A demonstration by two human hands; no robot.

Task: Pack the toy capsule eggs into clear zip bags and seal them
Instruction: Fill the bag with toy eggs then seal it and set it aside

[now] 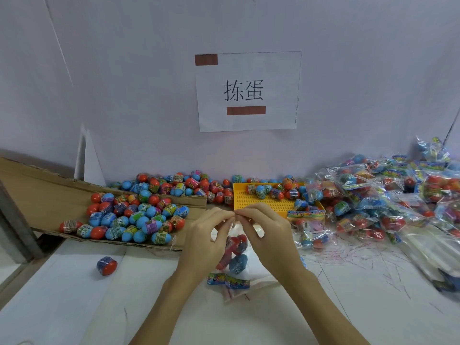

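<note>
With the left hand (pixel 207 241) and right hand (pixel 267 236) both pinching the top edge of the clear zip bag (pixel 235 250) held above the white table (pixel 99 307), an uneven press could leave the seal gapped (the capsule eggs (pixel 237 263) inside would spill).

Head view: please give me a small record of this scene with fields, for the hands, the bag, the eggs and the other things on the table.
left hand: pinches top edge of the clear bag
right hand: pinches the same edge, fingertips meeting the left
clear bag: held up, red and blue eggs inside
loose eggs: heaped on cardboard at left
yellow tray: behind the hands, some eggs in it
packed bags: piled at right
single egg: alone on table, front left
</note>
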